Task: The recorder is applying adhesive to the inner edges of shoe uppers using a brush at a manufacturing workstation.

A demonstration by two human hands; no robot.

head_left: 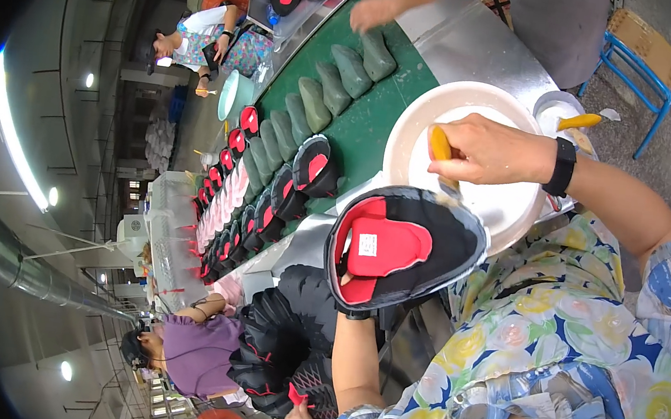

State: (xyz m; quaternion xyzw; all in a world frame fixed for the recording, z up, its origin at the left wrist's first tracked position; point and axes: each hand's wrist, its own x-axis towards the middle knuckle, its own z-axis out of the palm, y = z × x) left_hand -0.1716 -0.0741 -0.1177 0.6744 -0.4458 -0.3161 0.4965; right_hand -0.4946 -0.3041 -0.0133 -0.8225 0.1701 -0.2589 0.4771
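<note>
Yellow-handled brush point(441, 145), in right hand point(489, 151)

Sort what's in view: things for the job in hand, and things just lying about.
Job:
yellow-handled tool in the right hand
pale basin of white liquid
black-and-red shoe upper, held up
green foot-shaped forms, probably

Just about, seemingly:
blue-legged stool
teal basin

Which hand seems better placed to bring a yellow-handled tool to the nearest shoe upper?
Probably the right hand: it grips a yellow-handled tool over the bowl, close to the shoe upper. The left hand, mostly hidden, seems to support that upper.
</note>
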